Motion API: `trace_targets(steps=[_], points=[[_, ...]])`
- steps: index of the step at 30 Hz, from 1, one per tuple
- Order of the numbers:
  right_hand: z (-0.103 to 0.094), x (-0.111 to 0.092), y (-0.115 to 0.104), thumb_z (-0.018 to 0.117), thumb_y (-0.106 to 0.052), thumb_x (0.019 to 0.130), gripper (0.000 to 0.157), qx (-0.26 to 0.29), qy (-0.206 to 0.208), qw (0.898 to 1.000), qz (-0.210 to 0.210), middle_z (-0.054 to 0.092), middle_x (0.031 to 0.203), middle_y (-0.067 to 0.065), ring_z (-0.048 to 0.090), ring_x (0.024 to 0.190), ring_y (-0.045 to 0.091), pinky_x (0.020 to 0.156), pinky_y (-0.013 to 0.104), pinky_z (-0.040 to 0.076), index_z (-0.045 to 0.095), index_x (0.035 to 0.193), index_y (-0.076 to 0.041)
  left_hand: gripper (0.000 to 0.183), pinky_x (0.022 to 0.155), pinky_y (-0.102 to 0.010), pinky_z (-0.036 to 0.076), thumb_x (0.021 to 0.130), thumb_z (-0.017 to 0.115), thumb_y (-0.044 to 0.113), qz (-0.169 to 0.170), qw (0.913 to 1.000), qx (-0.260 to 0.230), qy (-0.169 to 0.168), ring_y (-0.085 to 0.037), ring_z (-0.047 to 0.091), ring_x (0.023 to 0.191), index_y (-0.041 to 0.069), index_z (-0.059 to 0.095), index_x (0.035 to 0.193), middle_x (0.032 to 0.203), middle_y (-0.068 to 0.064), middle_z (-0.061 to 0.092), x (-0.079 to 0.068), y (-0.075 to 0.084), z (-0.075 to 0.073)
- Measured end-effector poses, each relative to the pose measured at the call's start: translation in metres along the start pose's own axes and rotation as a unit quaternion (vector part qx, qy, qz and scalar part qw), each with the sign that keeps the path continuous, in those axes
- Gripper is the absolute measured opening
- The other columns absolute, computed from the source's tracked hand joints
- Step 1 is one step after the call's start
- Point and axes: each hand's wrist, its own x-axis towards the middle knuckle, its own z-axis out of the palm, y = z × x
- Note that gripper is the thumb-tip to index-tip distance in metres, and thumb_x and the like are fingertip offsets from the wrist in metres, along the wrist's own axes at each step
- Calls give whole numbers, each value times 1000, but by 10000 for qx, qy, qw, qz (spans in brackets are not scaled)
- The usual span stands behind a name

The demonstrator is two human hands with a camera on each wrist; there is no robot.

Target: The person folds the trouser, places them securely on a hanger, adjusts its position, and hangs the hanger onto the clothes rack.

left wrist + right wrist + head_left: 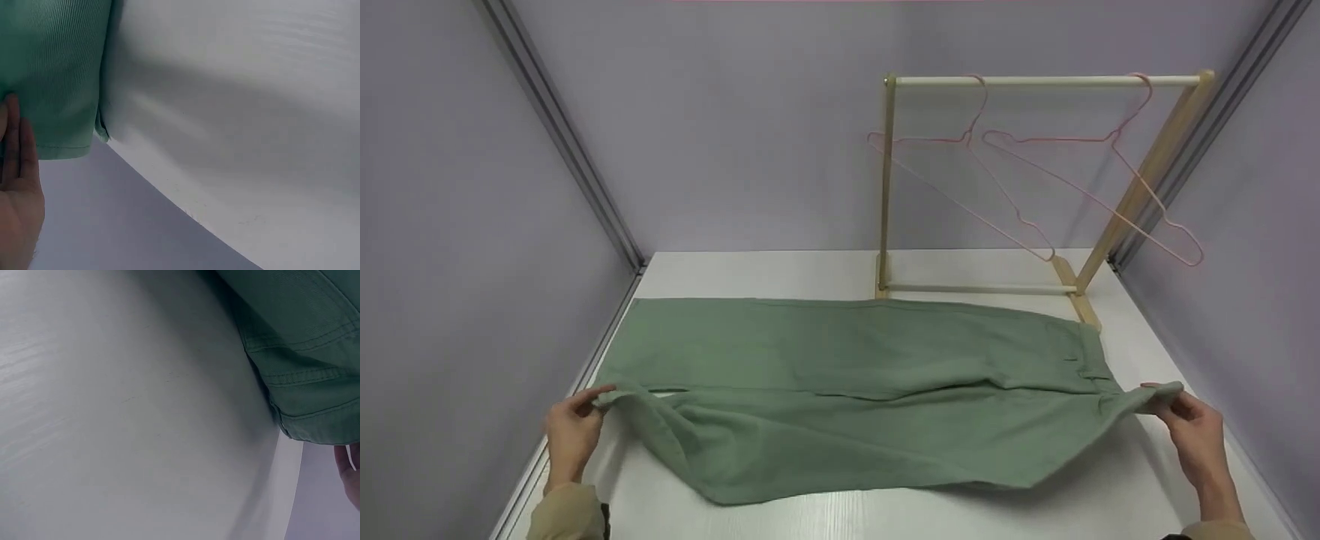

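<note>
Green trousers (pixel 885 352) lie sideways across the white table, waistband to the right and leg hems to the left. The near leg is lifted at both ends and sags between the hands in loose folds. My left hand (pixel 574 433) pinches the near hem at the left; the left wrist view shows its fingers against the ribbed-looking cloth (pixel 62 73). My right hand (pixel 1194 435) pinches the near corner of the waistband. Stitched seams of the waistband end (pixel 315 394) show in the right wrist view, with only part of that hand at the edge.
Behind the trousers stands a small wooden rack (pixel 886 187) with a white top rail. Two pink wire hangers (pixel 952 199) hang from it. Grey walls enclose the white table (pixel 825 517) at the back and both sides.
</note>
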Motion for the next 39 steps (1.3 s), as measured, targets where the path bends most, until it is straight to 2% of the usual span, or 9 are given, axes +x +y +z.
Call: trace_targets(steps=[6,10,13,17,21,26,29,32,39], points=[[1,0,-3,58,-21,103,23,-700,255,9969,248,59,95,-39,54,94,-22,85,1,43,66,123,-28,31,72,-8,40,105,53,23,-51,9991,-152,404,21,49,79,2,72,118,103,-14,77,3,5,-4],[1,4,-9,57,-33,102,35,-695,462,9947,595,53,95,-42,51,117,-12,121,31,36,61,136,-23,39,71,-17,41,106,48,32,-250,9968,-216,725,19,48,70,3,73,112,90,-6,78,9,9,-9],[2,9,-14,57,-36,102,42,-465,719,9932,785,50,98,-41,44,136,5,125,54,24,59,140,-18,40,69,-25,39,105,49,33,-325,9933,-166,1096,9,48,66,1,73,101,80,-3,74,15,13,-13],[6,15,-20,57,-32,103,37,-126,1096,9897,912,51,102,-33,34,149,17,126,51,25,63,136,-17,39,72,-33,36,104,49,29,-357,9887,-160,1447,-13,50,71,-2,68,90,69,4,64,24,19,-17],[11,21,-26,56,-29,103,44,270,1414,9833,1117,50,108,-25,33,152,24,126,45,25,56,143,-11,38,76,-35,35,103,48,24,-347,9845,-313,1690,-27,53,83,-7,68,95,76,-10,66,30,24,-19],[15,32,-32,59,-25,101,54,670,1777,9759,1072,51,109,-19,51,131,10,121,29,34,47,146,1,38,72,-28,38,104,47,24,-458,9809,-348,1861,-5,52,68,-6,69,101,67,2,64,37,31,-24],[16,37,-35,62,-22,100,45,997,1938,9719,891,54,106,-16,56,108,1,100,11,47,57,140,-3,38,72,-25,39,105,46,26,-531,9800,-394,1879,4,47,62,-4,69,103,66,5,65,42,37,-27],[17,41,-39,64,-17,98,25,1334,2081,9668,646,58,100,-14,57,93,-4,74,5,50,72,121,-11,36,77,-31,39,105,44,25,-506,9786,-377,1957,-12,57,75,-4,65,100,87,-15,71,47,44,-30],[18,48,-46,65,-13,97,11,1047,2268,9679,271,61,88,-18,60,78,-7,63,5,48,75,92,-16,35,81,-54,38,106,39,29,-642,9781,-95,1976,-42,55,101,-1,56,99,108,-25,61,57,58,-37]])
